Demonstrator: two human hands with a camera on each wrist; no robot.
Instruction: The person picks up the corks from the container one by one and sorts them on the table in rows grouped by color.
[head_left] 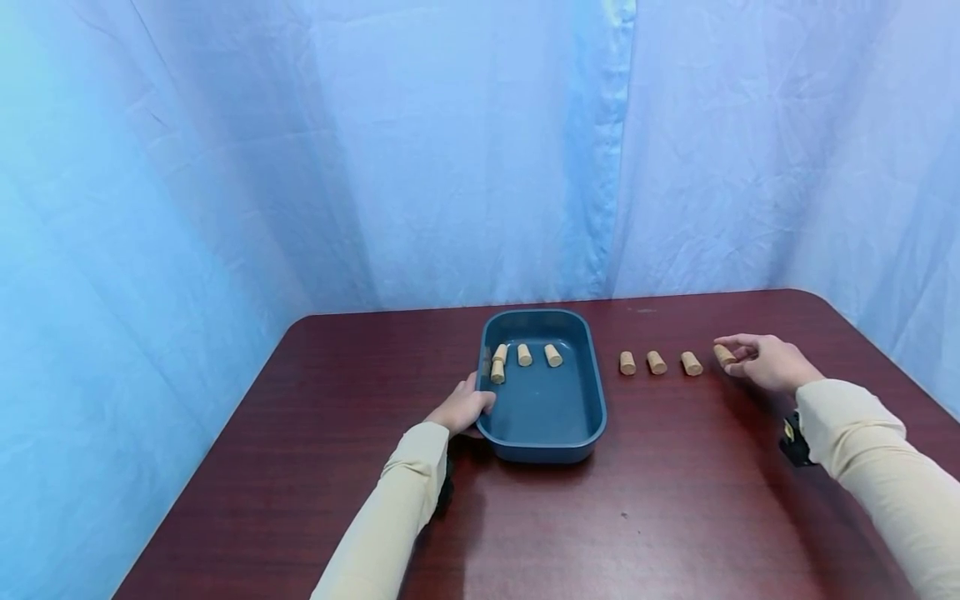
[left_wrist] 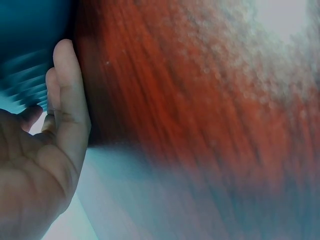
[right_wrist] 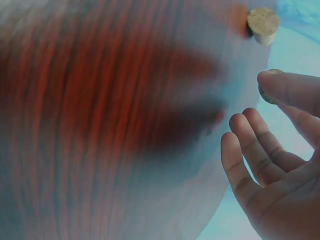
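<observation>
At the left side of a blue rectangular tray [head_left: 540, 446], my left hand [head_left: 463, 405] grips the wall, thumb over the rim and the other fingers outside it. The left wrist view shows those fingers [left_wrist: 68, 75] along the tray's outer side. Several tapered corks [head_left: 524, 356] lie in the far half of the tray. Right of the tray, three more corks [head_left: 656, 362] form a row on the table. Beyond the row's right end, my right hand [head_left: 772, 362] pinches another cork [head_left: 723, 355] between thumb and index finger. The right wrist view shows this cork [right_wrist: 269, 95] mostly hidden by the thumb.
The dark red wooden table [head_left: 337, 400] has a glossy surface and rounded far corners. Pale blue curtains [head_left: 465, 167] hang behind it and along both sides. In the right wrist view, one cork [right_wrist: 262, 25] of the row stands out near the top.
</observation>
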